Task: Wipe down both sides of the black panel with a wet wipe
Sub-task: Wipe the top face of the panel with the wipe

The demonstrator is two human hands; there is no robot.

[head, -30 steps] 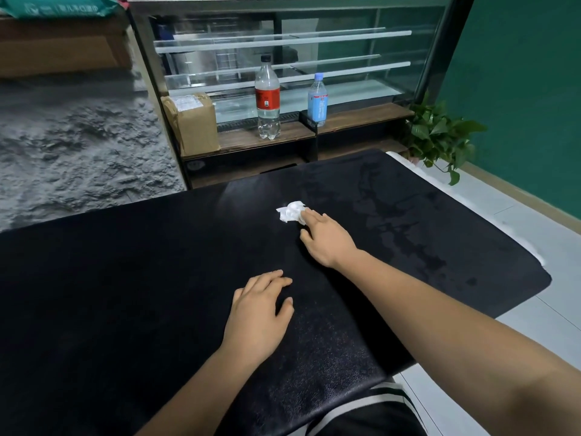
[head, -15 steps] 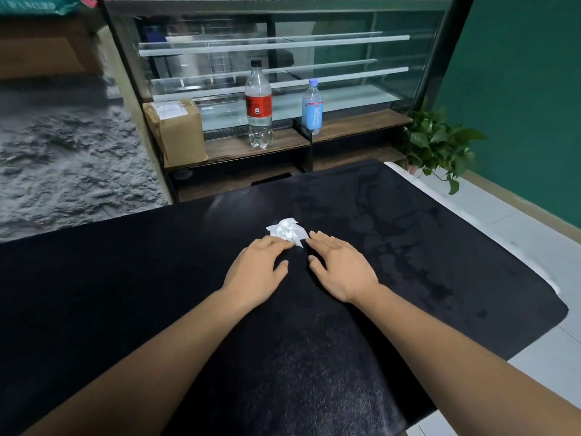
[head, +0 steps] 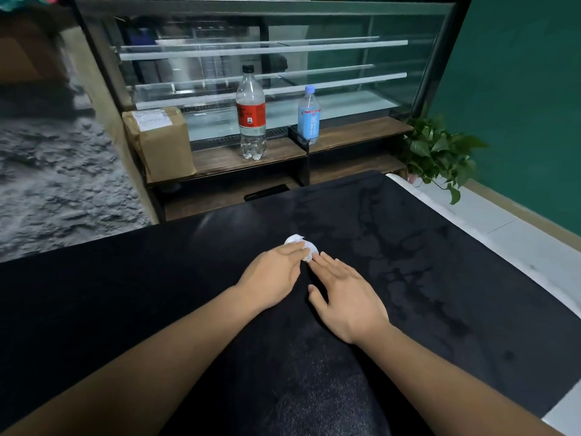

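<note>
The black panel lies flat in front of me, with wet streaks on its right half. A crumpled white wet wipe sits near the panel's middle. My left hand reaches it from the left and pinches its near-left part, so the fingers cover some of the wipe. My right hand lies flat on the panel with straight fingers. Its fingertips touch the wipe's right edge.
Behind the panel stands a glass display case with a wooden ledge. The ledge carries a cardboard box, a red-label bottle and a blue-label bottle. A potted plant stands at the right by the green wall, above white floor.
My left hand moved forward from the near panel to the wipe and closed on it. My right hand, which had the wipe at its fingertips, drew back slightly and lies flat.
</note>
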